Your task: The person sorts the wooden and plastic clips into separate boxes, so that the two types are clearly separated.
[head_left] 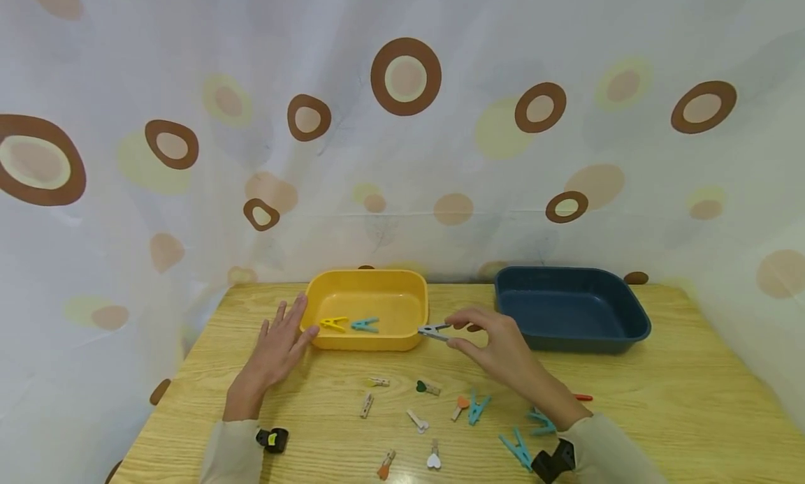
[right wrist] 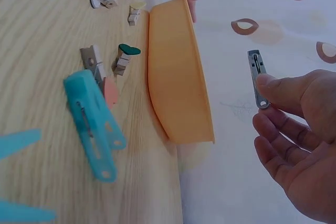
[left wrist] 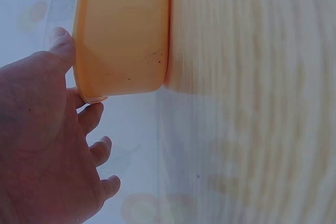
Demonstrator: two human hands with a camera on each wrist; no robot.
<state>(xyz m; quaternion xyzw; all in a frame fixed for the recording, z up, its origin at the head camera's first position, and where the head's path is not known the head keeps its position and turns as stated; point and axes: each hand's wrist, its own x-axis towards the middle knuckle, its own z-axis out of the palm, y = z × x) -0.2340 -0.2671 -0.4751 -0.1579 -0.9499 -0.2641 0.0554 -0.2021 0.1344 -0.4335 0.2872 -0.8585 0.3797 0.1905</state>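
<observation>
My right hand (head_left: 499,341) pinches a grey clothespin (head_left: 434,331) by its handle ends, between thumb and fingertips. Its tip overlaps the right front corner of the yellow basin (head_left: 367,343) in the head view; the right wrist view has the clothespin (right wrist: 257,77) up above rim height. At the basin's left end, my left hand (head_left: 277,348) touches the rim with thumb and forefinger, the other fingers spread (left wrist: 100,150). Inside the basin lie a yellow clothespin (head_left: 334,324) and a blue clothespin (head_left: 365,325).
A dark blue basin (head_left: 581,345) stands at the back right. Small wooden clips, some with hearts (head_left: 434,462), lie scattered in front. Blue clothespins (head_left: 478,407) lie near my right forearm, with a red piece (head_left: 583,397) beyond it. A patterned curtain (head_left: 402,156) hangs behind the table.
</observation>
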